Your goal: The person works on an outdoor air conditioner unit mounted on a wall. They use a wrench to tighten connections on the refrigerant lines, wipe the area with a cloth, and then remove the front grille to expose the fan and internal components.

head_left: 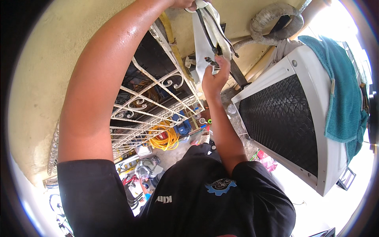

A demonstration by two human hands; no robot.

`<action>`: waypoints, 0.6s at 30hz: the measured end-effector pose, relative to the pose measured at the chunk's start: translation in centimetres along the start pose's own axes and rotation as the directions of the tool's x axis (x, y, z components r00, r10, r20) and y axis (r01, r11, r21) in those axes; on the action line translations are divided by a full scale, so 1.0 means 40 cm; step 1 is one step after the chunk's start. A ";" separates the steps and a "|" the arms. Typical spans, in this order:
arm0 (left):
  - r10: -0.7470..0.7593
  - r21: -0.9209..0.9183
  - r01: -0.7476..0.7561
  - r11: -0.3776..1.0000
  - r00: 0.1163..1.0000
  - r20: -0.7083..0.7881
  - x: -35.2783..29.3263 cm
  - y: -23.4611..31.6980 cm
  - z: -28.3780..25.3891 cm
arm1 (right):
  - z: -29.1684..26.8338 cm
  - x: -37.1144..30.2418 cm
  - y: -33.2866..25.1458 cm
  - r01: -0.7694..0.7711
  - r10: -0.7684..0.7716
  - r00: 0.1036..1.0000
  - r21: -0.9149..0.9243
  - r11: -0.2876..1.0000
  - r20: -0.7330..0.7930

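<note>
"So, where is the work found?"

"Overhead: a long, hanging bundle of white wrapping (201, 41), with slim black cables (203, 27) along it, is held up between the cream-white wrought-iron window grille (158, 82) and the white metal box-shaped unit with a black mesh front (284, 118)."

"How are the hands placed?"

"By the left hand (184, 3), partly cut off by the upper edge, the bundle's top appears to be gripped. The right hand (216, 78) is raised at the lower end, thumb and fingers set narrow beside the dark cable ends (209, 60). Whether a cable is pinched cannot be told."

"What is advised?"

"The weight should be borne by the left hand, so that the lower end is left slack. Each cable should be separated singly and taken by its covering, not its tip. Sharp bends should be avoided. Snagging on the grille is judged the likeliest fault."
</note>
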State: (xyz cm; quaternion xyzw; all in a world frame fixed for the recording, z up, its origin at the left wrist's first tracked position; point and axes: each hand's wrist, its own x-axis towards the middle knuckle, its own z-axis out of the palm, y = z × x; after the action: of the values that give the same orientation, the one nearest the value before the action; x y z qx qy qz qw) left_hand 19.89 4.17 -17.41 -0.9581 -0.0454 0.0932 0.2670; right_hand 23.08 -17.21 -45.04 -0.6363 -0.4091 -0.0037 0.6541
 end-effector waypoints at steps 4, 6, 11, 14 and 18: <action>0.004 -0.008 -0.004 1.000 1.000 -0.012 -0.003 0.001 -0.002 | 0.033 -0.033 0.137 0.114 -0.075 0.980 -0.209 0.971 0.185; 0.027 0.013 -0.027 1.000 0.998 -0.057 -0.010 0.002 0.000 | 0.045 -0.013 0.187 0.091 -0.005 0.953 -0.271 0.958 0.303; 0.009 -0.001 -0.009 1.000 0.998 -0.064 -0.004 0.011 -0.005 | -0.007 -0.017 0.207 0.142 -0.084 0.965 -0.229 0.963 0.247; -0.009 -0.019 0.009 1.000 1.000 -0.030 -0.008 0.015 -0.016 | -0.034 -0.034 0.180 0.169 -0.145 0.983 -0.247 0.954 0.115; 0.006 -0.009 -0.007 1.000 0.999 -0.048 -0.013 0.016 -0.019 | -0.021 -0.013 0.156 0.111 -0.100 0.993 -0.212 0.971 0.063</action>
State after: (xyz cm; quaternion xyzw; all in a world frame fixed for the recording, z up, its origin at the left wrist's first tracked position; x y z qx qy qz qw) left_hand 19.55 3.16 -17.03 -0.9614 -0.0363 0.0710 0.2634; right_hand 26.47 -16.99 -50.36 -0.6806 -0.4563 -0.0665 0.5694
